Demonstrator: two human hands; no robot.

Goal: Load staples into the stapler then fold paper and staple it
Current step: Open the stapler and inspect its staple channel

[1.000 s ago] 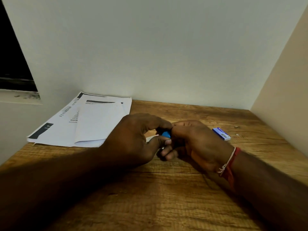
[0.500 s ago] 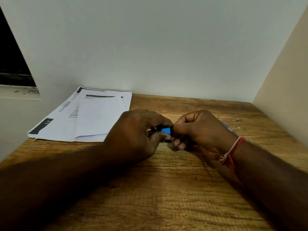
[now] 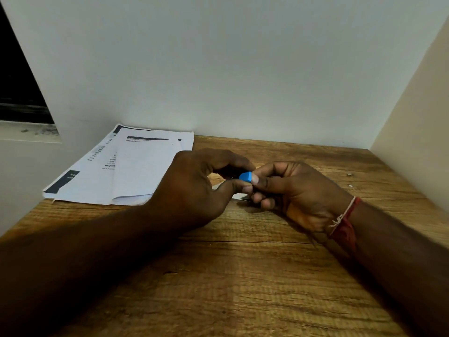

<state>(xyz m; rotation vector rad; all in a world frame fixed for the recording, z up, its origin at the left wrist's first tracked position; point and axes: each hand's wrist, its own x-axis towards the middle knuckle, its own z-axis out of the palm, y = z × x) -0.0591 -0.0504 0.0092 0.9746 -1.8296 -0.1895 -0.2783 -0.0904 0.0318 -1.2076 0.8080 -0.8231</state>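
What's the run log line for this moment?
left hand: grips blue stapler | right hand: pinches blue stapler | papers: stacked on table, rear left

Blue stapler point(image 3: 245, 177), white black-printed papers point(image 3: 136, 171), brown wood-grain table point(image 3: 243, 276), red wristband point(image 3: 345, 227).

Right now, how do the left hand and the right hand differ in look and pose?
The right hand has a red and white thread at its wrist; the left hand shows none. The left hand turns its back to the camera, while the right hand shows its curled fingers and palm side. Both hold the blue stapler, which is mostly hidden between them.
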